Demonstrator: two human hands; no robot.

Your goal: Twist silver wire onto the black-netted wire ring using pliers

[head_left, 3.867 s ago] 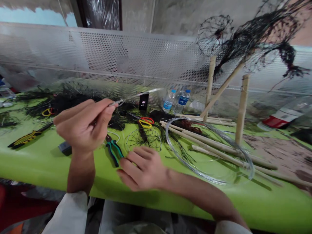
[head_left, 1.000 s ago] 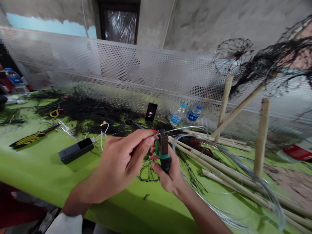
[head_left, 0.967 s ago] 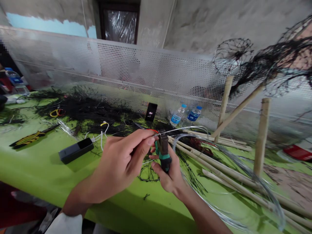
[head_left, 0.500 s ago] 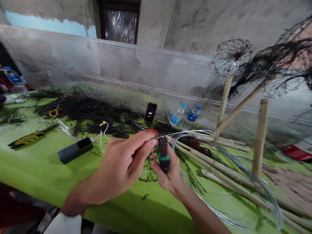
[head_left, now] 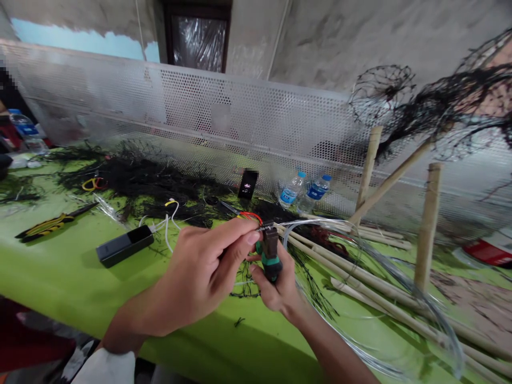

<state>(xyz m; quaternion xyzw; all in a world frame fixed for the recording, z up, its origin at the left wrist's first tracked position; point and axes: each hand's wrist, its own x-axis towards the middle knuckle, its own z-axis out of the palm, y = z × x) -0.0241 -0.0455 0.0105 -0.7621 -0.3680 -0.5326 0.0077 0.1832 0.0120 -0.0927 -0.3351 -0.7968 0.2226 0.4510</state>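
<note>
My right hand (head_left: 276, 277) is wrapped round the green-and-black handles of a pair of pliers (head_left: 270, 248), whose dark jaws point up and away from me. Between thumb and forefinger, my left hand (head_left: 212, 264) pinches a thin metal wire (head_left: 264, 228) at its twisted end. The jaws sit on the wire just right of those fingertips. From there the wire runs right towards a loose coil of silvery wire (head_left: 384, 261). Behind my left hand lie scissors (head_left: 250, 215) with red-orange handles, partly covered.
Bamboo sticks (head_left: 360, 290) lie at right; upright bamboo posts (head_left: 428, 226) stand among them. Black netting (head_left: 148, 178) covers the back left. A power bank (head_left: 125, 246), yellow-black pliers (head_left: 56, 224), a phone (head_left: 248, 184) and water bottles (head_left: 294, 190) are on the green table (head_left: 208, 346). A perforated metal screen (head_left: 256, 117) stands behind.
The pliers' head and my left fingertips have shifted very slightly right and down in the picture. Both hands keep their hold, and the surroundings stay the same.
</note>
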